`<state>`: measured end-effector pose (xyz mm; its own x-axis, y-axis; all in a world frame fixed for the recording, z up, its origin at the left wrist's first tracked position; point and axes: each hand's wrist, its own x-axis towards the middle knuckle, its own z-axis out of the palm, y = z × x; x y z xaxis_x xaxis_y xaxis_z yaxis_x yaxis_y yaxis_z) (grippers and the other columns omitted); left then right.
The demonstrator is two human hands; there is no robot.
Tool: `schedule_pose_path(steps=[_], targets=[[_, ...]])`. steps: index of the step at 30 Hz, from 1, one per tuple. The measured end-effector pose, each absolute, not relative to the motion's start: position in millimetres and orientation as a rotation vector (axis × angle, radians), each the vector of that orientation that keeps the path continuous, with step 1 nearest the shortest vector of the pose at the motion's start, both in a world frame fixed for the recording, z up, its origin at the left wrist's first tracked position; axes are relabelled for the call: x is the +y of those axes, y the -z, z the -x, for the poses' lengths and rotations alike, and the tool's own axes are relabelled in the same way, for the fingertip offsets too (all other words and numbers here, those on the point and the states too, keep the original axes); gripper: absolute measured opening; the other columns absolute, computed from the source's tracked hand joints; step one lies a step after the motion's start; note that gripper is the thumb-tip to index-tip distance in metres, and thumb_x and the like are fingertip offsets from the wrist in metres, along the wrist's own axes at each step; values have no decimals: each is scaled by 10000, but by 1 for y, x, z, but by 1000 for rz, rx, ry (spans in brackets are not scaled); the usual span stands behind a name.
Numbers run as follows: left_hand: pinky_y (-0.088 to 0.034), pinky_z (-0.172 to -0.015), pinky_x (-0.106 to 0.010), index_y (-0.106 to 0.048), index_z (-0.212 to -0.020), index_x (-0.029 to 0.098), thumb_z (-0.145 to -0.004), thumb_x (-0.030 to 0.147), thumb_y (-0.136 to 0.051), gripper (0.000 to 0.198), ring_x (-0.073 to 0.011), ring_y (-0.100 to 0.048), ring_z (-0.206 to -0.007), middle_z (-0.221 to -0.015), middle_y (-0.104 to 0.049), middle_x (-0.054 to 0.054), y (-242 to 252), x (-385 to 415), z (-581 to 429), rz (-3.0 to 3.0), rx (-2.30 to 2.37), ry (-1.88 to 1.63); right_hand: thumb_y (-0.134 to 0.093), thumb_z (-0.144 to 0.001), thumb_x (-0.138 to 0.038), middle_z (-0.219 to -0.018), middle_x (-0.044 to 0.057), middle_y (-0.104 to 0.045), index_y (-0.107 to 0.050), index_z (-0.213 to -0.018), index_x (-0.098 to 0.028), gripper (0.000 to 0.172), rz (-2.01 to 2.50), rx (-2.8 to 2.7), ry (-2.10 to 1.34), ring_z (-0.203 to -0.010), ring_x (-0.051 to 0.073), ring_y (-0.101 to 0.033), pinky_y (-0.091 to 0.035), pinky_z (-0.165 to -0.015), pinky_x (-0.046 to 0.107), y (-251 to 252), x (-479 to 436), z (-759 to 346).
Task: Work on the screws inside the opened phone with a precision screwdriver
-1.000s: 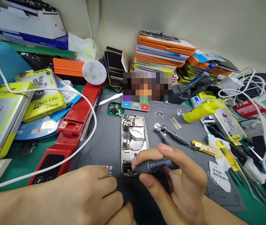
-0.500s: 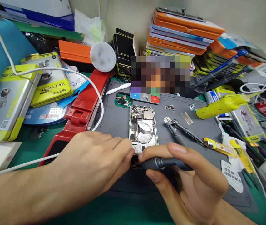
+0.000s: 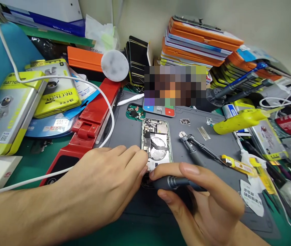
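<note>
An opened phone [image 3: 158,148] lies on the grey mat, its circuit boards and round silver coil exposed. My left hand [image 3: 109,181] is closed at its lower left edge, fingers curled and thumb against the frame; the hand hides part of that corner. In my right hand [image 3: 207,201] is a dark grey screwdriver [image 3: 169,182], held nearly level between thumb and fingers. One end reaches the phone's bottom edge, where its tip is hidden. The right index finger also rests by the phone's lower end.
More screwdrivers [image 3: 191,147] lie right of the phone, near small metal parts [image 3: 185,121] and a yellow bottle [image 3: 240,121]. A red hinged tool [image 3: 91,119] and white cable [image 3: 112,116] are on the left. Battery boxes [image 3: 9,112] and stacked orange cases [image 3: 202,37] stand around.
The view has shifted slightly, so the background sits a little lower. Both hands stay at the phone's lower end, and the screwdriver's hold looks much the same.
</note>
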<state>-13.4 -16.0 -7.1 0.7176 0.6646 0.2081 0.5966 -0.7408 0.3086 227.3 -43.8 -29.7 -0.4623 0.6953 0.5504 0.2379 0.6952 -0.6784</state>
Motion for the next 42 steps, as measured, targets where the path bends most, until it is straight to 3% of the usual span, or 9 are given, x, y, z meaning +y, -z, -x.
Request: schedule_pose_path(steps=[6, 9, 11, 15, 19, 24, 31, 35, 42], targets=[[-405, -440, -316, -496, -841, 250, -842, -10, -434, 267, -234, -578, -501, -719, -603, -20, 6, -15, 14, -2697, 972, -438, -648, -978, 33, -1197, 79, -837, -475, -1625, -234, 721, 709, -2088, -603, -995, 190, -834, -721, -909, 302, 23, -41, -221], [-412, -453, -319, -505, -817, 249, -799, -6, -460, 259, -239, -591, -515, -734, -625, -32, 4, -13, 14, -2700, 954, -356, -715, -1079, -276, -957, 35, -834, -666, -1288, -226, 220, 805, -2221, -566, -843, 184, -836, -704, -789, 249, 10, -36, -220], [-406, -471, -322, -518, -806, 245, -794, -14, -465, 265, -234, -593, -523, -745, -640, -31, 5, -11, 14, -2679, 942, -304, -680, -1104, -449, -857, 27, -822, -669, -1141, -216, 236, 871, -2289, -584, -772, 186, -833, -698, -741, 245, 1, -33, -220], [-402, -493, -286, -581, -846, 237, -971, 30, -427, 286, -188, -615, -551, -750, -677, 15, 6, -4, 14, -2363, 978, -337, -486, -1183, -391, -974, 65, -860, -632, -1176, -227, 220, 711, -2298, -546, -837, 183, -860, -713, -766, 258, -2, -33, -220], [-463, -567, -247, -672, -912, 247, -1066, 127, -456, 291, -153, -690, -651, -812, -749, 52, 5, -2, 16, -2091, 998, -334, -585, -1144, -284, -1060, 93, -875, -631, -1226, -210, 120, 648, -2270, -295, -911, 182, -871, -727, -800, 268, 6, -35, -218], [-502, -650, -201, -752, -968, 253, -1058, 98, -593, 240, -125, -737, -777, -903, -771, 61, 6, -2, 19, -2096, 914, -412, -476, -1179, -305, -1105, 126, -861, -651, -1364, -159, 294, 648, -2225, -261, -982, 216, -861, -732, -817, 330, 14, -36, -218], [-570, -770, -174, -825, -1067, 291, -1059, 40, -632, 317, -119, -789, -914, -1101, -795, 46, 10, -2, 23, -2160, 859, -516, -631, -1024, -35, -1212, 98, -826, -379, -1709, -240, 759, 787, -1972, -543, -931, 210, -834, -738, -839, 334, 25, -42, -225], [-579, -764, -193, -839, -1060, 291, -1055, 88, -687, 254, -134, -796, -889, -1076, -810, 44, 12, -2, 23, -2190, 838, -526, -663, -986, -17, -1232, 97, -798, -423, -1684, -250, 774, 812, -1882, -560, -935, 226, -829, -735, -928, 395, 23, -44, -228], [-575, -758, -276, -803, -1079, 274, -1077, 166, -664, 176, -174, -769, -872, -1054, -775, 27, 10, -8, 21, -2197, 909, -492, -618, -971, 11, -1169, 96, -792, -447, -1663, -249, 758, 884, -1862, -595, -916, 237, -811, -738, -796, 393, 24, -44, -232]])
